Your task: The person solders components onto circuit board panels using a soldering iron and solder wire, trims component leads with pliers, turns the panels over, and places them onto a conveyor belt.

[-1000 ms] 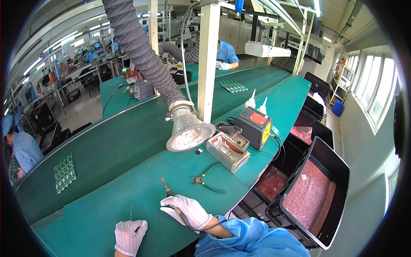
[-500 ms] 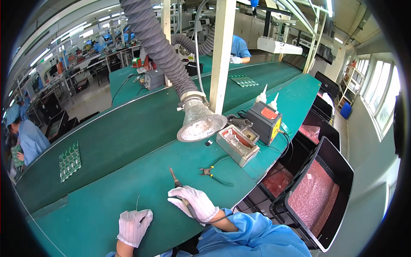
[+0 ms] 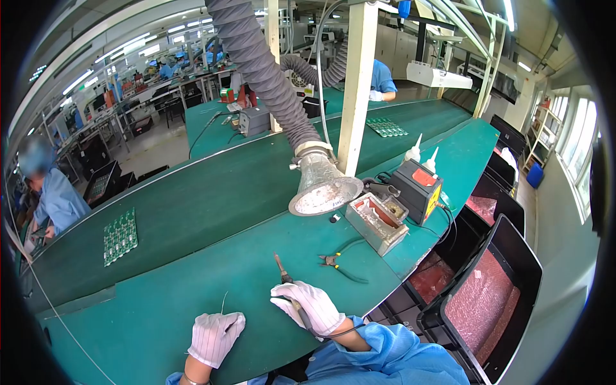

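Note:
My left hand (image 3: 217, 339), in a striped white glove, is closed in a pinch on a thin solder wire (image 3: 224, 303), which sticks up from the fingertips. To its right, my right hand (image 3: 309, 309), also gloved, is wrapped around a soldering iron (image 3: 282, 269). The iron's tip points up and away over the green bench mat (image 3: 170, 301), and its cord runs back past my wrist. Ahead and to the right of that hand lie cutters (image 3: 330, 260) with yellow and green handles. The tip and the wire are apart.
A fume extraction funnel (image 3: 325, 192) hangs over the bench. Behind the cutters stand a metal box (image 3: 378, 231) and a soldering station (image 3: 416, 189). Green circuit board panels (image 3: 120, 237) lie on the belt (image 3: 212, 186). Black bins (image 3: 529, 256) stand at the right; co-workers (image 3: 61, 199) sit beyond.
The view has turned left, so the bench things appear farther right. Both hands keep their grips and nearly the same pose. The co-worker at left has moved their arms.

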A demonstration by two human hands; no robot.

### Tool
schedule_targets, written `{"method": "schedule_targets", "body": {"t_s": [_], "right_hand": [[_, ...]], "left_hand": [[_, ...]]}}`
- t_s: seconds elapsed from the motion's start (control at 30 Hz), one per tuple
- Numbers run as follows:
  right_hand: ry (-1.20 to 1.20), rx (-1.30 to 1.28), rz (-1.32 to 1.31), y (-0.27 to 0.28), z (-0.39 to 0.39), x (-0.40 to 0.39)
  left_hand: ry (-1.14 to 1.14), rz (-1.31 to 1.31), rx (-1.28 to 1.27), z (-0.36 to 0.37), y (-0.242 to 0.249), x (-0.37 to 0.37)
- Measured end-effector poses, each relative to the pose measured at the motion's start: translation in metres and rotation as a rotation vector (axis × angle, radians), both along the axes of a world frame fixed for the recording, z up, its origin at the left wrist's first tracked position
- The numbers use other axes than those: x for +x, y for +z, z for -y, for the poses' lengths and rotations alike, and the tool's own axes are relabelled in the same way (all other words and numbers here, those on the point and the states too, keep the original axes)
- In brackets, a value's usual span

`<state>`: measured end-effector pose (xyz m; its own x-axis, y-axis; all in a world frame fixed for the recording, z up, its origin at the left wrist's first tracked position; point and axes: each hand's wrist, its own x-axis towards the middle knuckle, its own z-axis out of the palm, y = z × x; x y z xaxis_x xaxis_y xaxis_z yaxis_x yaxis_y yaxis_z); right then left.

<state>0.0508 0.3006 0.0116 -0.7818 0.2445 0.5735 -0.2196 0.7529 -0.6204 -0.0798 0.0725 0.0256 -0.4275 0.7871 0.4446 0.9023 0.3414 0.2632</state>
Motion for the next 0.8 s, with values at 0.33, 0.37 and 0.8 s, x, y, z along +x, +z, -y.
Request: {"method": "schedule_targets", "body": {"t_s": [0.33,0.37,0.8], "right_hand": [[0.047,0.005,0.012,-0.0008,-0.0032,0.0009],[0.046,0.008,0.017,-0.0023,-0.0033,0.0007],[0.060,0.006,0.023,0.0001,-0.0037,0.0012]], "left_hand": [[-0.008,-0.028,0.011,-0.0003,-0.0021,-0.0015],[-0.009,-0.024,0.006,-0.0002,-0.0026,-0.0020],[-0.013,-0.035,0.026,-0.0002,-0.0018,-0.0015]]}}
